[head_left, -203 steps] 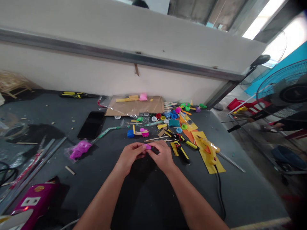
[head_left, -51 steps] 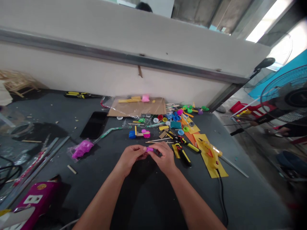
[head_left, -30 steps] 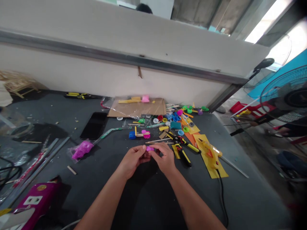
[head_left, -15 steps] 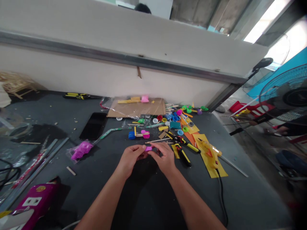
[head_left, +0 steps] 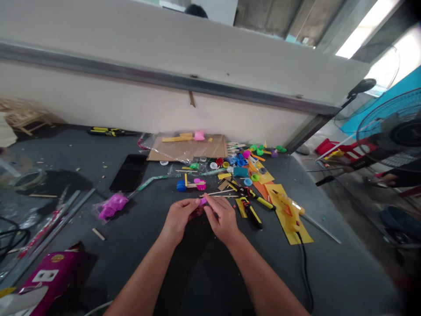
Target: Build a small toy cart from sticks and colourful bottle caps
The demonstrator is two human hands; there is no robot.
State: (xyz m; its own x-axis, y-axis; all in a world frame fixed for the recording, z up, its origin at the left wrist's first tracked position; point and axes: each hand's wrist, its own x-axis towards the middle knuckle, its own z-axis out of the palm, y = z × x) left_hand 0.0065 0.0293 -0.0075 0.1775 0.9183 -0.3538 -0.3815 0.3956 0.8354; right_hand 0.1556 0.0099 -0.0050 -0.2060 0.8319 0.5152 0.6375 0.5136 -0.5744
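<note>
A small piece of purple modelling clay (head_left: 203,201) is pinched between the thumb and fingers of my left hand (head_left: 180,219). My right hand (head_left: 222,218) closes on the same piece from the other side, its index finger stretched along the top and the thumb lower down. Part of the clay is hidden by my fingers. Just beyond my hands lies a small made-up piece (head_left: 190,184) with a blue cap, a yellow stick and pink parts. A crumpled bag of purple clay (head_left: 112,206) rests to the left.
Right of my hands are yellow-black pliers (head_left: 251,211) and a yellow glue gun (head_left: 291,215) on yellow sheet (head_left: 304,235), its cord trailing forward. Coloured caps (head_left: 241,162) crowd the back. A phone (head_left: 128,173) and metal rods (head_left: 59,228) lie left; a purple power strip (head_left: 49,278) sits front left.
My right fingers have shifted slightly over the purple clay, the index finger now straighter. The clay piece has tilted and less of it shows. My left hand has barely moved.
</note>
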